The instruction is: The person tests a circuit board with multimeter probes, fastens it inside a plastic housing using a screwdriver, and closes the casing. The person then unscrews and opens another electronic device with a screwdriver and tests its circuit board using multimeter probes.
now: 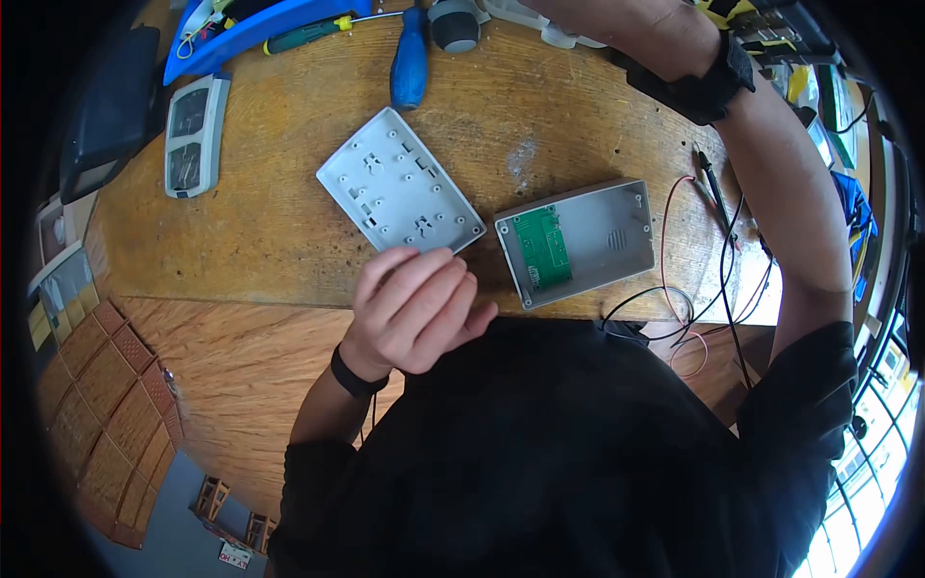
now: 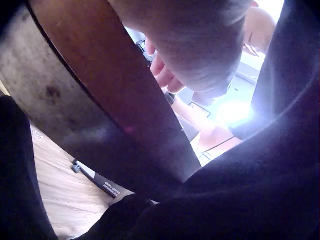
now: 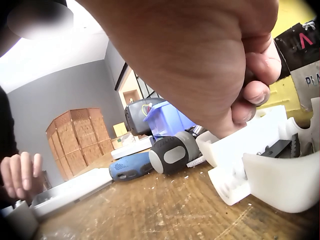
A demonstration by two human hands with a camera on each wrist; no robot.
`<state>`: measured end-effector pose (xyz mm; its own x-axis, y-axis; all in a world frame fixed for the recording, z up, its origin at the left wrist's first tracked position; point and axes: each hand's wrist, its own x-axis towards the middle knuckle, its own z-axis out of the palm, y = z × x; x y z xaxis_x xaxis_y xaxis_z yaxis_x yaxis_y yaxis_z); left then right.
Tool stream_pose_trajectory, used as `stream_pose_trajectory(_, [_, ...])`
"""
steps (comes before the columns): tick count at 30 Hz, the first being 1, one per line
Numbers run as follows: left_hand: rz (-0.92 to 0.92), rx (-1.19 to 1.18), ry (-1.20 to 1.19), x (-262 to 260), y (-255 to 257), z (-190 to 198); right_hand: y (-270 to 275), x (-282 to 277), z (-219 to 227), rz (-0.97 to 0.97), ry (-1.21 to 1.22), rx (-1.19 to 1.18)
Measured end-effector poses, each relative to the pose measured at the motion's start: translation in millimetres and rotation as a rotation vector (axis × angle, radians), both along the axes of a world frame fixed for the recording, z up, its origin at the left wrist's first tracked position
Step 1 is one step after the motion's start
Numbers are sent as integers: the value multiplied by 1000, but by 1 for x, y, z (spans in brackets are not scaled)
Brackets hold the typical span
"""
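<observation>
My left hand point(image 1: 414, 308) hovers by the table's front edge, fingers loosely bent, overlapping the near corner of a light grey plastic cover point(image 1: 385, 173). To its right lies an open grey plastic case point(image 1: 602, 241) with a green circuit board point(image 1: 542, 249) inside. My right arm stretches to the far side of the table, its hand beyond the head view's top edge. In the right wrist view that right hand point(image 3: 220, 75) has curled fingers down at a white plastic container point(image 3: 285, 185) with dark pieces in it. I cannot tell whether it pinches something.
A blue-handled screwdriver point(image 1: 409, 67) and a black-and-grey round-ended handle point(image 1: 456, 27) lie beyond the cover. Farther left are a green-and-yellow screwdriver point(image 1: 303, 37), a blue bin point(image 1: 207, 53) and a grey two-windowed case point(image 1: 193, 135). Test leads point(image 1: 713, 188) trail over the right side.
</observation>
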<state>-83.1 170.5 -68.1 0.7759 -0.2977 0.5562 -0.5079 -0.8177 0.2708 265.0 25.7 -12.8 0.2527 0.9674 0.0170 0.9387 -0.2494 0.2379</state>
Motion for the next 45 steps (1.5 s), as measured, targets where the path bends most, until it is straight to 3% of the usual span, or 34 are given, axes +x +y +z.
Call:
stream_pose_trajectory(2, [45,27,17,0,4,-3,-3,-4,9,61,11,91])
stream_pose_trajectory(4, [55,40,35,4,7,-2,0,-24,43,-231,340,-111])
stream_pose_trajectory(5, [68,51,54,5,8,-2,-3,-32,47,-226,339,-107])
stream_pose_trajectory(11, [143,76,9,-8,15,2,-67,-70,44,-234,241,394])
stream_pose_trajectory(13, [155,68,-53,-2,10,5,-94,-82,51,-195,237,465])
stream_pose_trajectory(15, [84,-9,-36,4,-5,16,-115,-104,61,-317,324,546])
stream_pose_trajectory(17, [11,-25,13,10,-22,21,-138,-128,75,-567,459,602])
stream_pose_trajectory(20, [-66,-3,106,20,-39,19,-180,-157,75,-820,432,662])
stream_pose_trajectory(23, [-103,33,107,26,-45,13,-215,-191,54,-927,499,734])
stream_pose_trajectory(30, [-130,70,129,29,-46,3,-221,-248,24,-927,705,783])
stream_pose_trajectory(38, [-123,78,149,29,-46,7,-188,-246,20,-747,824,761])
stream_pose_trajectory(42, [-116,115,145,28,-45,10,-172,-245,11,-565,852,792])
stream_pose_trajectory(45, [-110,17,136,26,-48,16,-164,-247,13,-538,938,788])
